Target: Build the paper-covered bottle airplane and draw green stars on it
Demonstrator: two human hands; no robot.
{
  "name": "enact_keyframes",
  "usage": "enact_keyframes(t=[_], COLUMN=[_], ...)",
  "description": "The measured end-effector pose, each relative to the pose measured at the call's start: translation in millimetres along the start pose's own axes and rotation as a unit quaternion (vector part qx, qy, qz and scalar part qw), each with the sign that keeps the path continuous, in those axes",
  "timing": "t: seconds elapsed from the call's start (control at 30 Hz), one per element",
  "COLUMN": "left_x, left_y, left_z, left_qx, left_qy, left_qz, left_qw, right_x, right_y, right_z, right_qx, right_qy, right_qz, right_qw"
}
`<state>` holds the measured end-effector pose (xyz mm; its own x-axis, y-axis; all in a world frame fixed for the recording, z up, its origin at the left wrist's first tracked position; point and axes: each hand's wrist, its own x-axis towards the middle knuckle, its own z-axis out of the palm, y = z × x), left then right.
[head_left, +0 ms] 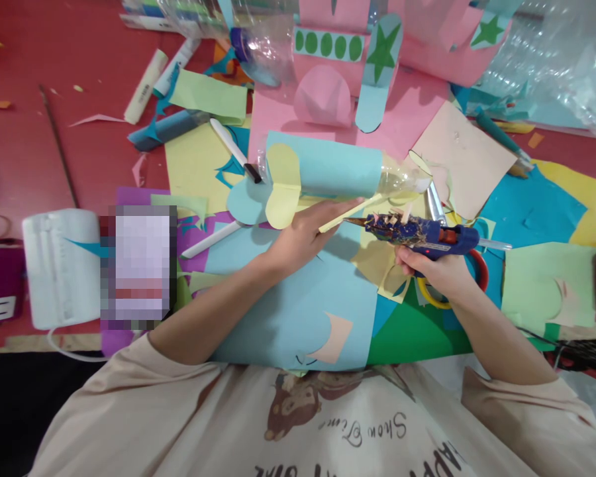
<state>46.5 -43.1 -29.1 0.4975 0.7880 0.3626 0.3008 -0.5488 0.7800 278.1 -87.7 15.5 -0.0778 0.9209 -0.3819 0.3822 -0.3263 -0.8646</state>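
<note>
My left hand [302, 235] pinches a thin yellow paper strip [355, 211] just below a clear plastic bottle [328, 173] wrapped in light blue paper, with pale yellow paper fins at its left end. My right hand [440, 268] grips a blue glue gun [422, 233] crusted with paper scraps. Its nozzle points left and touches or nearly touches the yellow strip. The bottle lies on its side on coloured paper sheets.
Coloured paper sheets and scraps cover the red table [24, 146]. A pink paper model with green dots and stars [347, 59] stands behind. Scissors with red and yellow handles [457, 291] lie under my right hand. Glue sticks [146, 86], markers [236, 151] and a white box [62, 265] sit left.
</note>
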Motion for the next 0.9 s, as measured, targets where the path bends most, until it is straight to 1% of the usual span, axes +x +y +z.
enact_keyframes(t=[0.3,0.43,0.63,0.9], left_x=[-2.9,-2.9,-1.1,-3.8], left_y=[-2.1,-2.7,-2.1,-5.0], left_z=[1.0,1.5,1.6,2.0], left_qx=[0.03,0.033,0.012,0.019], left_qy=[-0.007,-0.003,0.025,0.023], left_qz=[-0.031,-0.027,0.018,-0.001], left_qw=[0.999,0.999,0.999,1.0], right_x=[-0.4,0.0,0.6,2.1], right_y=[-3.8,-4.9,-3.9,-0.7], right_z=[0.2,-0.4,-0.7,-3.1], right_qx=[0.005,0.004,0.017,0.022], right_qy=[0.013,0.015,0.017,0.002], right_qz=[-0.011,-0.013,-0.002,-0.023], right_qw=[1.0,1.0,1.0,0.999])
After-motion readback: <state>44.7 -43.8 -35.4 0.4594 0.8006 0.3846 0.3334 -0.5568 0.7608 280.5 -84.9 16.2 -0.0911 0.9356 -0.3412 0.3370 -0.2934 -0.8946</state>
